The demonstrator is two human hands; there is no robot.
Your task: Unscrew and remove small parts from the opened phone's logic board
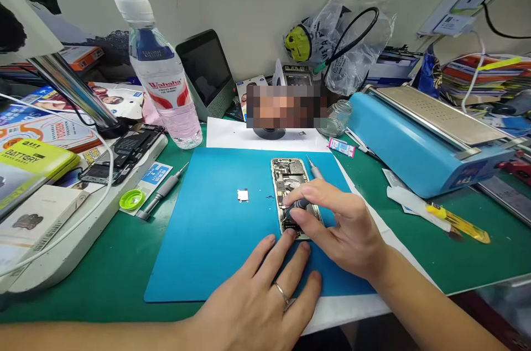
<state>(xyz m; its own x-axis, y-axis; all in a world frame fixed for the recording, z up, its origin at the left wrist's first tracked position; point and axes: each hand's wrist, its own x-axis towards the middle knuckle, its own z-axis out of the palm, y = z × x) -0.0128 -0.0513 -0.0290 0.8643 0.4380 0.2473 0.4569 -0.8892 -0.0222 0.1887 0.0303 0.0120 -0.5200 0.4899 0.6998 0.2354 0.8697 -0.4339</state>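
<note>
An opened phone (290, 179) with its inner parts exposed lies on the blue mat (215, 251). Over its lower half, my right hand (344, 224) pinches a dark tool (299, 205) between thumb and fingers; the tool's tip is hard to make out. My left hand (269, 290), wearing a ring, is spread flat, with fingertips touching the phone's bottom edge and the mat. A small silver metal plate (243, 195) rests on the mat left of the phone. Just beyond the phone's upper right lies a thin screwdriver (315, 168), partly behind my right hand.
Left stand a water bottle (168, 85), a grey screwdriver (164, 193), a green cap (131, 199) and another opened phone (126, 152). A blue machine (415, 141) and yellow cutter (460, 223) lie right. Behind are a glass jar (337, 118) and a screen device (207, 74).
</note>
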